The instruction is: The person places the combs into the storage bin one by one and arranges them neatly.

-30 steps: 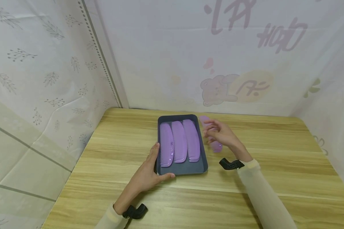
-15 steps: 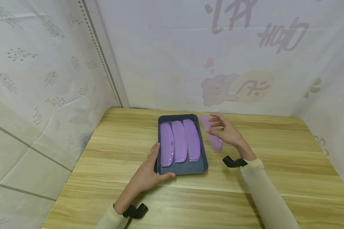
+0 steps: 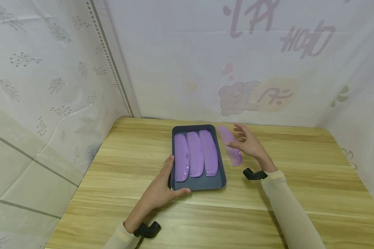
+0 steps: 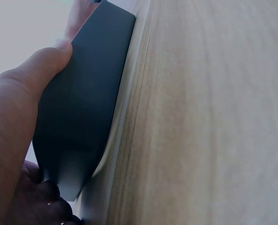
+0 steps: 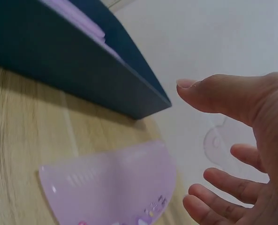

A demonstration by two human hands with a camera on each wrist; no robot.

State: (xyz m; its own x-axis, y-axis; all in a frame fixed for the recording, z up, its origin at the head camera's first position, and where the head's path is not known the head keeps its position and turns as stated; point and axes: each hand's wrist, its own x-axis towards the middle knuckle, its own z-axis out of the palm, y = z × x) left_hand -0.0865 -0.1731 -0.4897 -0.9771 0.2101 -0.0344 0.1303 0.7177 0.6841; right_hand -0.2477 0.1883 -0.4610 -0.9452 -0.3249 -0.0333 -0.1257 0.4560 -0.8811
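A dark grey-blue tray holds purple combs side by side in three places: a left comb, a middle comb and a right comb. My left hand grips the tray's near left corner, thumb on the front wall and fingers along the left side. Just right of the tray a loose purple comb lies flat on the table. Over its right side hovers my right hand, fingers spread and holding nothing. In the right wrist view the hand is apart from this comb.
The wooden table ends at a pale printed cloth at the back. Another patterned cloth hangs along the left. Each wrist wears a black device, such as the right wrist device.
My right hand has moved slightly right and back off the loose comb, uncovering more of it, and its fingers have spread. Left hand, tray and combs have stayed in place.
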